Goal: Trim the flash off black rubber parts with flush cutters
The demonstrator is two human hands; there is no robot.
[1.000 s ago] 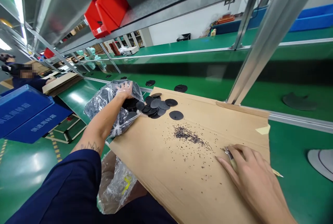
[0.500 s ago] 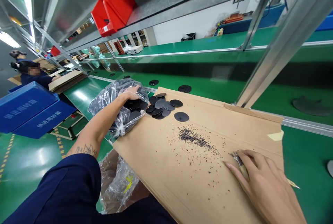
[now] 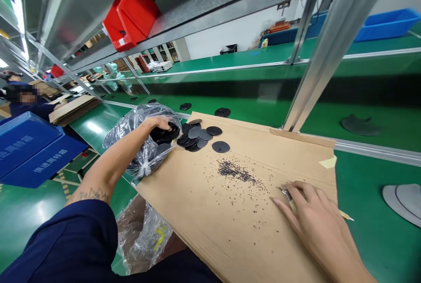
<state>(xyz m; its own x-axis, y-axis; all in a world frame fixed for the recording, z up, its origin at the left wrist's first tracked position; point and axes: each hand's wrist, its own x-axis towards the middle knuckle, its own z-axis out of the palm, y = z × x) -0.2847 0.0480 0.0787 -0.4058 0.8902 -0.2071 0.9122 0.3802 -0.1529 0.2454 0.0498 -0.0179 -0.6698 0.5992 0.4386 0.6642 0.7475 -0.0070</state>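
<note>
Drawing from the bag: your left hand (image 3: 159, 123) is closed on black discs (image 3: 166, 134) in the clear plastic bag (image 3: 126, 131) at 11 o'clock, your right hand (image 3: 315, 219) pinches a small metal tool (image 3: 287, 193) at 4 o'clock; next, lift the discs onto the cardboard sheet (image 3: 184, 213).

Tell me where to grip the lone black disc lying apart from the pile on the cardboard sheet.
Probably its rim, pinched from the near side. The black disc lies flat and thin on the cardboard sheet, so only its edge offers purchase; that side is bare cardboard, while the pile of discs sits off its far-left side.
</note>
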